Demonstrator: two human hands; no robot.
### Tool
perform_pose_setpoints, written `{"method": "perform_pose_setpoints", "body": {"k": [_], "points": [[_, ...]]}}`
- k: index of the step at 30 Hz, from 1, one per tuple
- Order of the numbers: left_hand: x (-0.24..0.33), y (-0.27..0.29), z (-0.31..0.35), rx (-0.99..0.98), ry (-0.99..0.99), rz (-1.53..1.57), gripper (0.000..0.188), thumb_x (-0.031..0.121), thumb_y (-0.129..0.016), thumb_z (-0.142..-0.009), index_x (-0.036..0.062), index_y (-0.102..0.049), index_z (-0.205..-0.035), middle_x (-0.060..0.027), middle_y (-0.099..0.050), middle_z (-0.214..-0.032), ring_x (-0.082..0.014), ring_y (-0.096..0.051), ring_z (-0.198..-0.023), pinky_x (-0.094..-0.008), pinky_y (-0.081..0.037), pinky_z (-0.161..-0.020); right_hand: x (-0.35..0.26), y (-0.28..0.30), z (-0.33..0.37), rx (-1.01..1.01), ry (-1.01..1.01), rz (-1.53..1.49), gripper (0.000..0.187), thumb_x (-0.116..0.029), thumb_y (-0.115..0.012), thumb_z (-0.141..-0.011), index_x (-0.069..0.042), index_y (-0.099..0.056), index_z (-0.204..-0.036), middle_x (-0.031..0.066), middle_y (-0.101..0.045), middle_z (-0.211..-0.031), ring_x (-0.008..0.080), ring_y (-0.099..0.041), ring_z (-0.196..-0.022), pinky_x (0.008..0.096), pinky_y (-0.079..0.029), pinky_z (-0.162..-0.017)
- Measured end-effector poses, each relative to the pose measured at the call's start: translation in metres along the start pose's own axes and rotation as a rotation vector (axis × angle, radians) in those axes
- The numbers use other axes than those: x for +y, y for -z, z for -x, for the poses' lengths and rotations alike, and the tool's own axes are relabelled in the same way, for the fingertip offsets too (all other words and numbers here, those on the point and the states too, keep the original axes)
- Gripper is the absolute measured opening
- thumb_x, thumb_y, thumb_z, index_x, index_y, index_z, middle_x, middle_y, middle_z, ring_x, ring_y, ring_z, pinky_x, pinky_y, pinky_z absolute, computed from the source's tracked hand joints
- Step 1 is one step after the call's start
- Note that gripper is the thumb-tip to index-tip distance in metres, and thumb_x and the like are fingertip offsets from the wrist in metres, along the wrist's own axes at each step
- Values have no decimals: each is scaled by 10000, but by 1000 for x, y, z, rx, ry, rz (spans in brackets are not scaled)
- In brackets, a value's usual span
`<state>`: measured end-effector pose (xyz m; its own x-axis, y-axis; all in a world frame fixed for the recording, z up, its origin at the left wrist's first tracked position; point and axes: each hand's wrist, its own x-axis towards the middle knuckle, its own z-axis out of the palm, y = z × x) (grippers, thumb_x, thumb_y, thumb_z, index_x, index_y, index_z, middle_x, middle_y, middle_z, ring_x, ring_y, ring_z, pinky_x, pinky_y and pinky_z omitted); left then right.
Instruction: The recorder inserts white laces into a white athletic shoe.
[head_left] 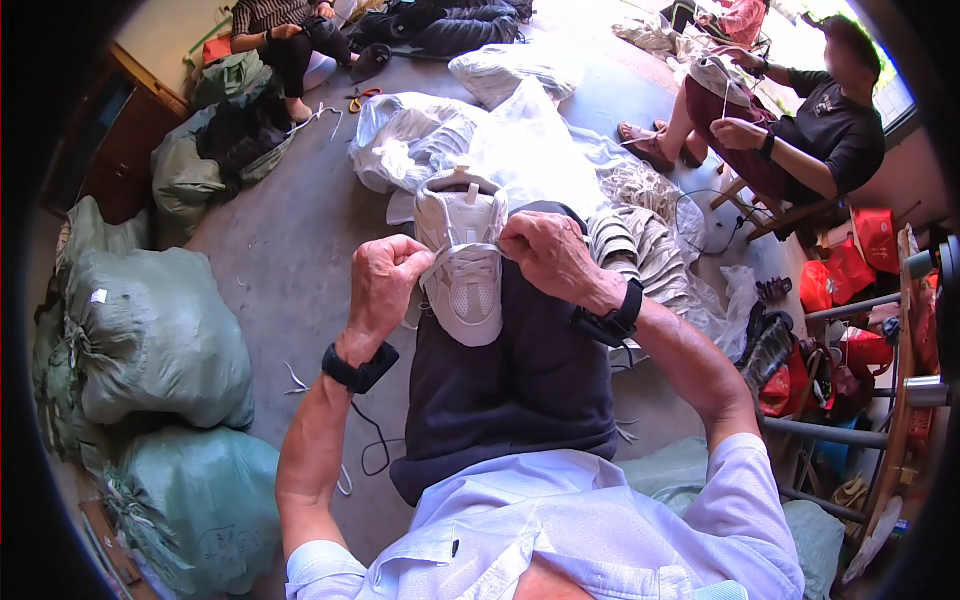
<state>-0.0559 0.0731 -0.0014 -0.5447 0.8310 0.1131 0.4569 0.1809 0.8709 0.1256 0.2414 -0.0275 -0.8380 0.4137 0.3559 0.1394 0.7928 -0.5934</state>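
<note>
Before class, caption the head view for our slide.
Left fingers and right fingers pinch a lace over a pale sneaker.

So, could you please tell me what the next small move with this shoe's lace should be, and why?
I would probably draw the lace gently outward, since the left hand and right hand seem to pinch it on opposite sides of the pale shoe, and it spans the shoe between them.

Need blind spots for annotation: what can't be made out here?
Head view: underside of the shoe, hidden by its own upper.
Head view: lace within left hand and right hand, covered by their grip.
Head view: contents of green sacks at left, hidden by opaque walls.
Head view: striped-top co-worker, head cut off by upper edge.
</note>
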Motion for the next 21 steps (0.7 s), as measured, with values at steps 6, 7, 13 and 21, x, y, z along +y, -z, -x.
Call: {"method": "perform_pose_setpoints", "body": {"k": [6, 7, 13, 21], "points": [[-7, 5, -14, -71, 62, 289, 160, 81, -669, -816, -29, -696, -702, 9, -570, -534, -45, -473, -467, -231, -343, -447, -2, 1, -7, -17, -15, -16, 78, -79, -635, -819, -7, -664, -818, 142, -657, -750, 325, -663, -742, 409, -501, -670], [-9, 5, -15, -87, 70, 292, 165, 79, -666, -815, -24, -691, -689, 9, -569, -534, -40, -471, -469, -224, -343, -448, -1, 2, -7, -17, -16, -14, 78, -79, -635, -819, -7, -664, -818, 142, -657, -750, 325, -663, -742, 409, -501, -670], [5, -2, -17, -71, 7, 154, 185, 103, -639, -832, -12, -679, -693, 4, -563, -539, -59, -476, -477, -239, -340, -457, 4, 5, -6, 7, 38, 68, 23, -23, -611, -738, -34, -628, -726, 145, -617, -686, 313, -649, -673, 405, -469, -598], [24, 0, -12, 95, -477, -442, 200, 99, -744, -749, 55, -673, -931, -98, -665, -882, -307, -650, -884, -381, -522, -769, -13, 15, -9, 195, 404, 332, 314, -40, -671, -715, -52, -610, -1023, 120, -577, -1028, 307, -577, -985, 450, -424, -874]]}}
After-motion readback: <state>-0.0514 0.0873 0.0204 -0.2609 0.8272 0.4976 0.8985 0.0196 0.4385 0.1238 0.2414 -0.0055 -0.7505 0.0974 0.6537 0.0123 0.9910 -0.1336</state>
